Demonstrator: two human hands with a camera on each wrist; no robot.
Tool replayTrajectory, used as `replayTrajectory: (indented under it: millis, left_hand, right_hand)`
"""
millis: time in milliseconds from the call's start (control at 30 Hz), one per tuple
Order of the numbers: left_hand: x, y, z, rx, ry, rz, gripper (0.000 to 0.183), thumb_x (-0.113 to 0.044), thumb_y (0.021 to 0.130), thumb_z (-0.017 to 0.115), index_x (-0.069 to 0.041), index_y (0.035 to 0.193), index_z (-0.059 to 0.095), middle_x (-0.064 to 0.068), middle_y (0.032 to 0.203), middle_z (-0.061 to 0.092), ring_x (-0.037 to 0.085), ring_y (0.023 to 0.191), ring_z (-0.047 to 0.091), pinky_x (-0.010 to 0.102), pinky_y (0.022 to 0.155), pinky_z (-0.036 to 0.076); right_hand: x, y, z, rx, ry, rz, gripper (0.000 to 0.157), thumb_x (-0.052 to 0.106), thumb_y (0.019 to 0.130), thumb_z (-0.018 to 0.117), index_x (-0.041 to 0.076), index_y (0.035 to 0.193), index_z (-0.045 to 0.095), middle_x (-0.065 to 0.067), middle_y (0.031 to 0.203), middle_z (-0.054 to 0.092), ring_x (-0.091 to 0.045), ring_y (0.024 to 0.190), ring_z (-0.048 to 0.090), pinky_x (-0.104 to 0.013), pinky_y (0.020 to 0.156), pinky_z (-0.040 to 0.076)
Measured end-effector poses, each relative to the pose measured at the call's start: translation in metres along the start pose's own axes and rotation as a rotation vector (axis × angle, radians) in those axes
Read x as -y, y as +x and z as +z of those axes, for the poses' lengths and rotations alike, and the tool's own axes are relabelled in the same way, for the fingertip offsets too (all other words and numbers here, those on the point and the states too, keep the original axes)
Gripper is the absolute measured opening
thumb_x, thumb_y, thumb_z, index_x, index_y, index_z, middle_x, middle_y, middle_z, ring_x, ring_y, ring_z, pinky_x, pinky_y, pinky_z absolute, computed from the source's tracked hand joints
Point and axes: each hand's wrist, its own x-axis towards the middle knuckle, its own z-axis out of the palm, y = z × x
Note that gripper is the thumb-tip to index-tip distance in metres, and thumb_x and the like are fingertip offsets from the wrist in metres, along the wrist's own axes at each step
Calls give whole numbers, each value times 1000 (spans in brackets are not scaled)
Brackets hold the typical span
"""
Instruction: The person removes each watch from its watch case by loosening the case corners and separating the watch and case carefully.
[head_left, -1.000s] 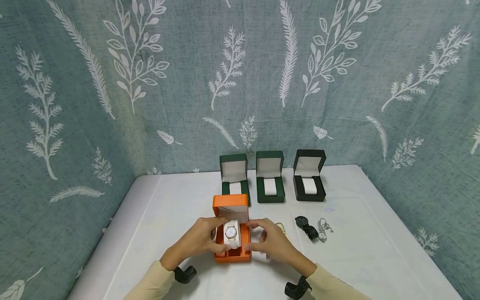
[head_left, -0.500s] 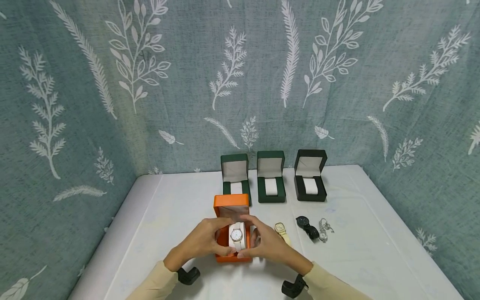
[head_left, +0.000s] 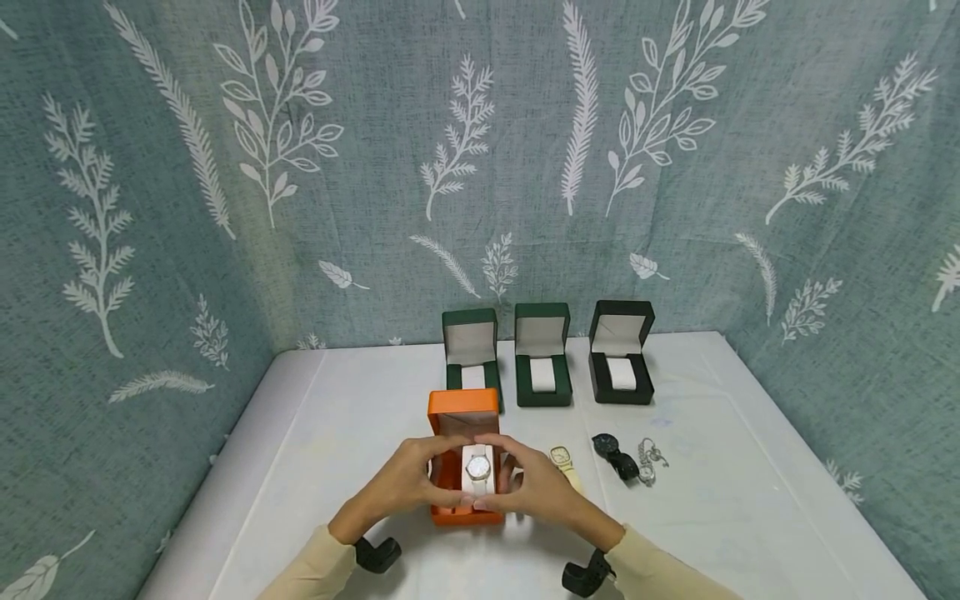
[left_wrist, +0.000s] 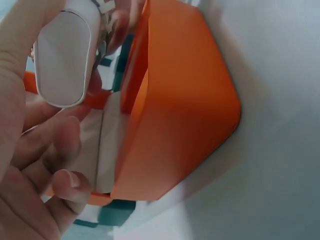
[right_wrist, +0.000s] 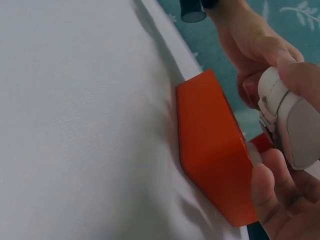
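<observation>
A white-strapped wristwatch (head_left: 477,467) with a round dial is wrapped round a white watch cushion (left_wrist: 64,55). Both hands hold the cushion over the opened orange watch box (head_left: 463,402). My left hand (head_left: 408,475) is at the left, its thumb on the cushion in the left wrist view. From the right, my right hand (head_left: 536,479) pinches it too, thumb over the cushion's edge in the right wrist view. Thumbs nearly meet in front of the watch. The fingertips behind the cushion are partly hidden.
Two green watch boxes (head_left: 543,385) and a black one (head_left: 621,385) stand opened at the back, each with a white cushion. A gold watch (head_left: 561,458), a black watch (head_left: 615,457) and a silver watch (head_left: 648,462) lie on the white table (head_left: 360,400), right of the hands.
My right hand has moved left from the box's edge onto the cushion. The watch on its cushion has shifted right within the box's outline. The gold watch has come into fuller view.
</observation>
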Motion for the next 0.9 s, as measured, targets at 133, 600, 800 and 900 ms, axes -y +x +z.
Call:
replayTrajectory:
  millis: [133, 600, 800, 900]
  left_hand:
    - [-1, -1, 1, -7, -32, -18, 72, -48, 77, 89, -18, 138, 66, -9, 113, 70, 24, 79, 60, 25, 61, 47]
    - [-2, 1, 2, -30, -21, 7, 73, -48, 79, 88, -15, 140, 65, 0, 102, 71, 8, 66, 51, 22, 54, 43]
    - [-3, 0, 1, -28, -9, 4, 72, -49, 79, 88, -13, 137, 67, 7, 92, 69, 8, 67, 51, 21, 55, 42]
    - [-3, 0, 1, -29, 3, 14, 71, -49, 79, 88, -13, 137, 67, 11, 85, 66, 9, 67, 51, 21, 55, 41]
  right_hand:
    - [0, 1, 2, 19, 5, -12, 82, 39, 79, 91, 35, 149, 48, 1, 102, 64, -17, 84, 60, -27, 67, 53]
    - [-2, 3, 4, 37, 161, -59, 77, 22, 84, 88, 25, 150, 49, -3, 135, 59, -19, 108, 67, -34, 89, 56]
    - [-3, 3, 4, 45, 220, -44, 75, 18, 85, 87, 24, 149, 50, -7, 132, 58, -22, 105, 66, -33, 88, 56]
    - [-3, 2, 3, 48, 228, -37, 75, 18, 84, 88, 25, 149, 50, -7, 129, 58, -23, 102, 65, -33, 86, 57]
